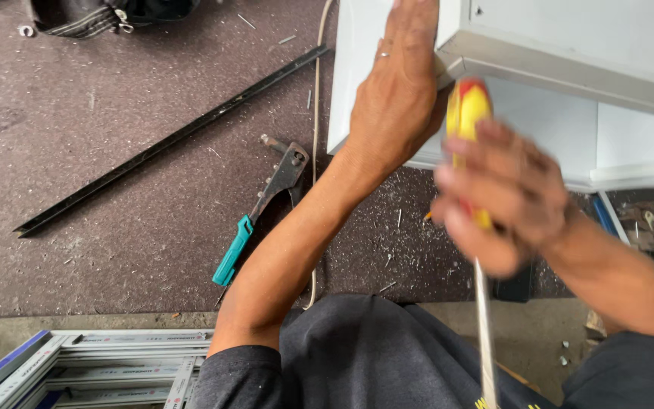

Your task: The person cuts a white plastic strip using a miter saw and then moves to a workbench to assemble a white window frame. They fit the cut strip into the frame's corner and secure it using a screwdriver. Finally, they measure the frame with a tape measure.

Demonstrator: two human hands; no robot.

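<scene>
At upper right, the left hand [399,91] is pressing flat against the white panel [357,76]; the right hand [505,193] is gripping a yellow-handled screwdriver [467,110].

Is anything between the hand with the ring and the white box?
No, nothing visible. The left hand lies flat right on the white box. The right hand holds a yellow-handled screwdriver beside it.
</scene>
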